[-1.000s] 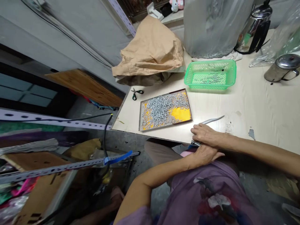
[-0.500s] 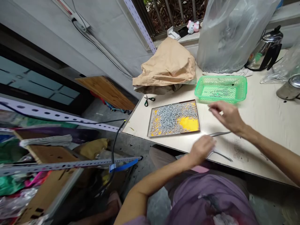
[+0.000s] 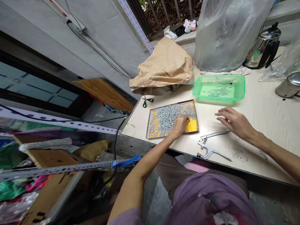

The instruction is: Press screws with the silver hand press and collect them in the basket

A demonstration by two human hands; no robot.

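My left hand is over a shallow tray with a yellow bottom, its fingers curled together among small silver metal pins. What its fingertips hold, if anything, is hidden. To the right, my right hand hovers above the table with fingers apart and nothing visible in them. Between the hands and nearer the table's front edge lie silver pliers with a spring, their handles spread. Beyond my right hand stands a green plastic basket with some similar metal pins on its bottom.
Small scissors lie left of the tray. A brown paper bag and a large clear plastic bag stand at the back. At the right are a kettle and a metal cup. Shelving fills the lower left.
My left hand has moved left from the pliers to the tray, leaving the pliers in plain view on the table. My right hand has shifted slightly right, away from the basket.
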